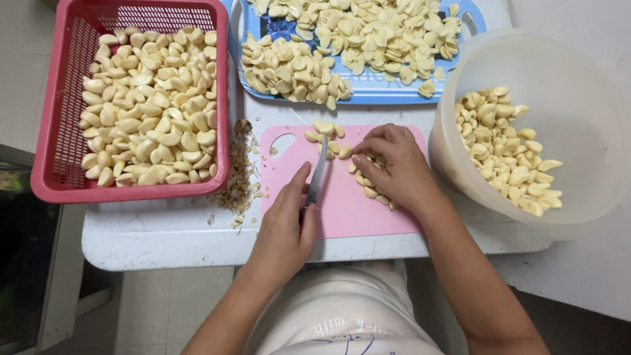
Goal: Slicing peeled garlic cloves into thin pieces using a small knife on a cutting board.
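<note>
The left hand has its grip clamped on a knife over the pink cutting board; the right hand pins garlic cloves. The blue tray holds many slices, while the red basket and tub are well stocked with whole cloves, so much seems left.

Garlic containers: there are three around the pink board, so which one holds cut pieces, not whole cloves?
The blue tray at the top: its garlic lies in flat slices, unlike the whole cloves in the red basket and white bowl.

We've got a pink cutting board; red mesh basket; blue tray; pale cream garlic cloves everywhere.
</note>
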